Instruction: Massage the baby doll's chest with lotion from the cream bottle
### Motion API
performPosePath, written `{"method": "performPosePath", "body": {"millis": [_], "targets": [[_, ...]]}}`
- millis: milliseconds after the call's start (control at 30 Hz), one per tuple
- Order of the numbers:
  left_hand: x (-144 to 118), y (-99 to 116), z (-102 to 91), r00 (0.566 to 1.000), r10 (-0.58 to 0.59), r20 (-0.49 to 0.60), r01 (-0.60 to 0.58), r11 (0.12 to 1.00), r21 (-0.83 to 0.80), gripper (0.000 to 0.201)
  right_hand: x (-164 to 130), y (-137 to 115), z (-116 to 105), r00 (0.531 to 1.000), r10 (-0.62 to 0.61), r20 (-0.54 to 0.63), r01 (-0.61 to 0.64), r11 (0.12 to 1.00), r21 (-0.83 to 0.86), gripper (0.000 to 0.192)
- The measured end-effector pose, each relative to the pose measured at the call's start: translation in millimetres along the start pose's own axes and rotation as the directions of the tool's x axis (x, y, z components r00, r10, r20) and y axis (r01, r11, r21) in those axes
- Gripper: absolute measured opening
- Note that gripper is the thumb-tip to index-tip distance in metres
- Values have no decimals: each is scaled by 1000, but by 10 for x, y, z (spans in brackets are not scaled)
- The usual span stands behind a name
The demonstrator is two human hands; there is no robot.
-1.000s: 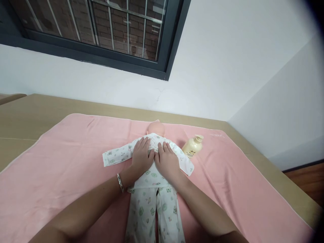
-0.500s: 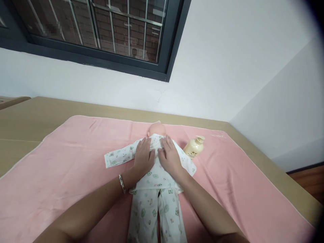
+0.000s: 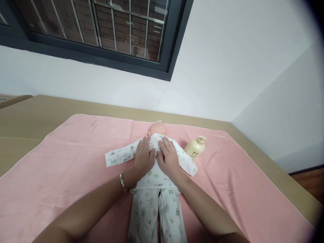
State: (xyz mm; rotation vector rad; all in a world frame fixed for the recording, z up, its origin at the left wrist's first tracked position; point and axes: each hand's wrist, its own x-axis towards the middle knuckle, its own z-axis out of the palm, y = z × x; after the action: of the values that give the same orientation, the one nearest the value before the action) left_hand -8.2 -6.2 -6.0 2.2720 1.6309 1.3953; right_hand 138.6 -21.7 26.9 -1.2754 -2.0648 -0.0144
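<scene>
Head view shows a tan bench covered by a pink towel. On the towel lies a doll on its back, head toward the wall, dressed in a white printed sleepsuit. The left hand and right hand rest flat on the doll's chest, side by side and nearly touching, fingers stretched out and gripping nothing. A second ago the hands sat slightly lower on the chest; they have crept toward the collar and the right one has drawn closer to the left. A cream pump bottle lies tilted just beside the doll's sleeve. A silver bracelet circles the left wrist.
</scene>
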Motion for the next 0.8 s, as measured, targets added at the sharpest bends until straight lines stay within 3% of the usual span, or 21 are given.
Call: {"method": "performPosePath", "body": {"millis": [233, 433, 533, 600, 700, 800], "targets": [[13, 42, -45, 1000, -22, 19, 23, 1000, -15, 50, 4, -23, 0, 991, 57, 124, -60, 998, 22, 46], [19, 36, -47, 1000, -7, 23, 7, 1000, -7, 48, 6, -31, 11, 989, 59, 134, -64, 998, 30, 46], [30, 14, -19, 999, 28, 19, -28, 1000, 1, 44, 36, -68, -85, 993, 60, 99, -63, 997, 35, 44], [36, -3, -2, 999, 36, 22, -37, 999, 9, 42, 68, -115, -266, 996, 64, 58, -66, 997, 41, 45], [48, -23, 2, 998, 42, 36, -43, 999, 31, 42, 97, -190, -727, 998, 64, 26, -65, 997, 43, 46], [99, 16, -30, 998, -12, 55, 5, 994, 109, 42, 61, -202, -1272, 987, 114, 113, -121, 990, 66, 49]]}}
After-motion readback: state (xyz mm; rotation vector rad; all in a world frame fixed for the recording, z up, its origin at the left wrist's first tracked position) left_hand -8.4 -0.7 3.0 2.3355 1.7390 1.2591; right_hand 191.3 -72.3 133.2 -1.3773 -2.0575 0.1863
